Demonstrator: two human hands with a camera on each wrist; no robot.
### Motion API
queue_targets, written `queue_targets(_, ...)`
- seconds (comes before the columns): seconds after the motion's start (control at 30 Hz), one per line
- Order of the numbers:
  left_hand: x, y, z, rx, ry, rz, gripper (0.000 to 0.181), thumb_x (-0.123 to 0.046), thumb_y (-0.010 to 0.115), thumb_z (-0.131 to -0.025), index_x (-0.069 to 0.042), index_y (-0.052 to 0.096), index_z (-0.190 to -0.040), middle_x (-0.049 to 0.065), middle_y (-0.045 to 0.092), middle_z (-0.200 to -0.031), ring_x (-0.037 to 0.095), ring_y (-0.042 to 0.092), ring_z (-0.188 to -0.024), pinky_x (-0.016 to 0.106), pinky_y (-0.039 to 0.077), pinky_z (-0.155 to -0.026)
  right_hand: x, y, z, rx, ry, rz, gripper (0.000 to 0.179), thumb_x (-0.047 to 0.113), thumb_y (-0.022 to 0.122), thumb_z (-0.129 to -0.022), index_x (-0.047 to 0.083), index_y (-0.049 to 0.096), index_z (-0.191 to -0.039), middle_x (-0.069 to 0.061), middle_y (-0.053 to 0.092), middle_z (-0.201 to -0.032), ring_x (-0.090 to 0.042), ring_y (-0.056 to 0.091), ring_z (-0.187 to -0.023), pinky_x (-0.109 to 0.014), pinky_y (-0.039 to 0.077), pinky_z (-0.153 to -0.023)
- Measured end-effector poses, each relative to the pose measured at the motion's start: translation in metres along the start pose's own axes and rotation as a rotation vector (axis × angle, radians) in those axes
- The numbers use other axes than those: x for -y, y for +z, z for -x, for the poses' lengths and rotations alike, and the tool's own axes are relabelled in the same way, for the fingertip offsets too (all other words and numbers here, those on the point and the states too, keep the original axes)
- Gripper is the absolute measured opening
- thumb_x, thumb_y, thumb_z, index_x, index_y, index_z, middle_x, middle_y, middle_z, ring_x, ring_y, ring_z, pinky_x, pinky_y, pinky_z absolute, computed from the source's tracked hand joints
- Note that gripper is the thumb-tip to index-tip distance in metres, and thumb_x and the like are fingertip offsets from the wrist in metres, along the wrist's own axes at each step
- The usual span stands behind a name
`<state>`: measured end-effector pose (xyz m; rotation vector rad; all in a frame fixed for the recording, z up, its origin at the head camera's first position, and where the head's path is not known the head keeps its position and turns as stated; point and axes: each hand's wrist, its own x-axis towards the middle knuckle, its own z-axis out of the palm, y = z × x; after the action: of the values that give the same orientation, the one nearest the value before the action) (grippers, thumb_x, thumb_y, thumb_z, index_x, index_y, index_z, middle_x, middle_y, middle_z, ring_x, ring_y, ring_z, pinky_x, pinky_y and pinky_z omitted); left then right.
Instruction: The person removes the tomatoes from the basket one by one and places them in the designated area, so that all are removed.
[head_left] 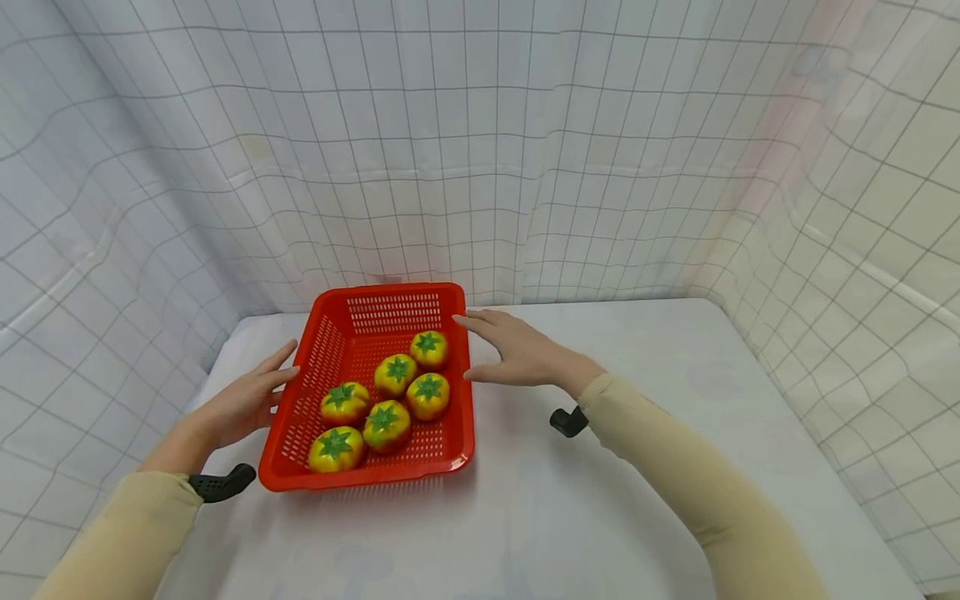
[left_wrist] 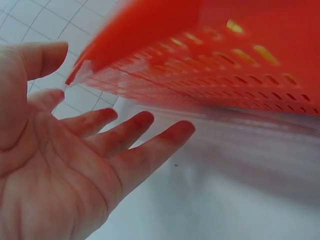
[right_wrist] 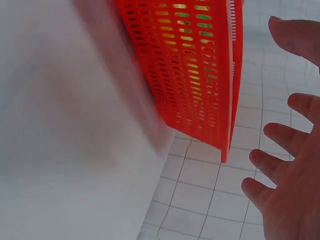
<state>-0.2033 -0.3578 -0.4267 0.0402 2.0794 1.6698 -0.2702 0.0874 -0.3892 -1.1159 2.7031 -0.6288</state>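
The red basket (head_left: 461, 417) stands on the left part of the white bench (head_left: 600, 517), its long sides running away from the person and a hand at each of them. Inside it lie six yellow-red fruits (head_left: 396, 375) with green star-shaped tops, gathered toward the near end and the right side, while the far left corner of its floor shows bare. The left hand (head_left: 243, 404) is spread beside the left wall, fingers loosely extended and holding nothing; in the head view its fingertips meet the line of the rim, but the left wrist view does not settle whether any of them touches. The right hand (head_left: 517, 350) is likewise unclosed, thumb and fingers apart, near the far half of the right rim, and the right wrist view shows a gap between its fingers and the basket. Judging by this, the step in hand is setting the hands about the basket, with neither gripping it; whether that is to take hold or to let go cannot be told from here. If the basket is to be moved, the next move calls for bringing both hands in against the opposite rims and curling the fingers under them evenly, so that the loose fruits do not roll.
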Motion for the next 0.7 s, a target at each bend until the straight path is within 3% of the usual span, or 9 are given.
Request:
queue_targets(0.07, 0.001, 0.000, -0.001, 0.006, -0.002, 0.036, 0.076, -0.041, 0.042, -0.111, -0.031, -0.013, -0.163, 0.024, 0.011, -0.167, 0.017, 0.062, -0.119, 0.045, 0.056, -0.094, 0.007, 0.001, -0.006, 0.027, -0.025, -0.017, 0.083, 0.054, 0.068, -0.092, 0.031, 0.030, -0.162, 0.001, 0.032, -0.165, -0.022, 0.028, -0.150, -0.052, 0.033, -0.117)
queue_targets(0.33, 0.003, -0.001, -0.002, 0.001, 0.012, 0.127, 0.076, -0.032, 0.043, -0.111, -0.031, -0.012, -0.163, 0.025, 0.010, -0.166, 0.013, 0.064, -0.114, 0.042, 0.057, -0.093, 0.026, 0.005, -0.028, 0.125, -0.114, -0.017, 0.071, 0.035, 0.075, -0.091, 0.027, 0.046, -0.156, 0.002, 0.047, -0.155, -0.017, 0.040, -0.142, -0.044, 0.039, -0.114)
queue_targets(0.53, 0.005, -0.002, -0.002, 0.026, 0.029, 0.177, 0.073, -0.029, 0.042, -0.112, -0.035, -0.010, -0.163, 0.023, 0.006, -0.167, 0.012, 0.063, -0.117, 0.043, 0.056, -0.095, 0.036, 0.006, -0.041, 0.192, -0.105, 0.022, 0.070, 0.032, 0.077, -0.090, 0.026, 0.049, -0.154, 0.003, 0.047, -0.155, -0.017, 0.040, -0.142, -0.042, 0.040, -0.113)
queue_targets(0.7, 0.007, -0.001, -0.001, 0.036, 0.029, 0.209, 0.070, -0.029, 0.041, -0.112, -0.038, -0.006, -0.163, 0.018, 0.011, -0.167, 0.014, 0.062, -0.119, 0.045, 0.055, -0.096, 0.041, 0.005, -0.051, 0.256, -0.104, 0.047, 0.064, 0.030, 0.078, -0.091, 0.022, 0.054, -0.150, 0.004, 0.048, -0.154, -0.017, 0.039, -0.144, -0.042, 0.040, -0.114)
